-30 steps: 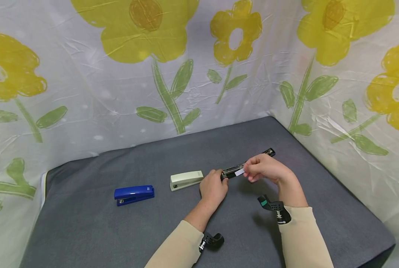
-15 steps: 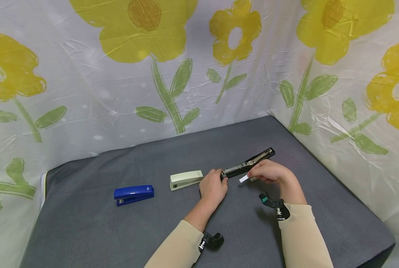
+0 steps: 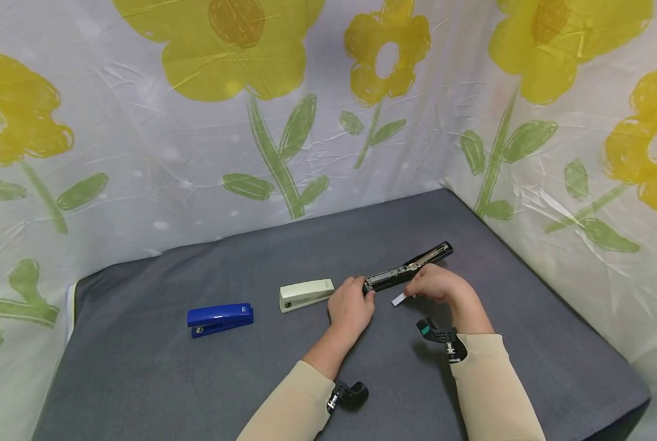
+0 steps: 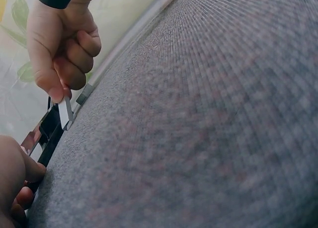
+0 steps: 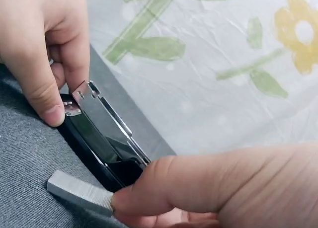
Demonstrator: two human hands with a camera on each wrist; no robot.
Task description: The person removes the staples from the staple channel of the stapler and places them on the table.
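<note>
A black stapler (image 3: 387,279) lies swung open on the table, its metal staple channel exposed in the head view. My left hand (image 3: 352,311) grips its left end between thumb and fingers, as the right wrist view also shows. A short grey strip of staples (image 5: 79,190) is pinched between thumb and fingers of my right hand (image 3: 441,286). The strip's free end points left, just in front of the stapler and apart from it. In the left wrist view the strip (image 4: 65,113) tilts downward from the right fingertips.
A cream stapler (image 3: 306,295) stands left of my left hand, and a blue stapler (image 3: 220,320) farther left. Another small grey piece (image 4: 85,94) lies behind the pinched strip. Flower-printed curtains (image 3: 196,153) border the grey-covered table (image 3: 196,392) at the back and right.
The right hand has drawn the staple strip from over the stapler down to its near side, uncovering the channel. The left hand and all staplers have stayed in place.
</note>
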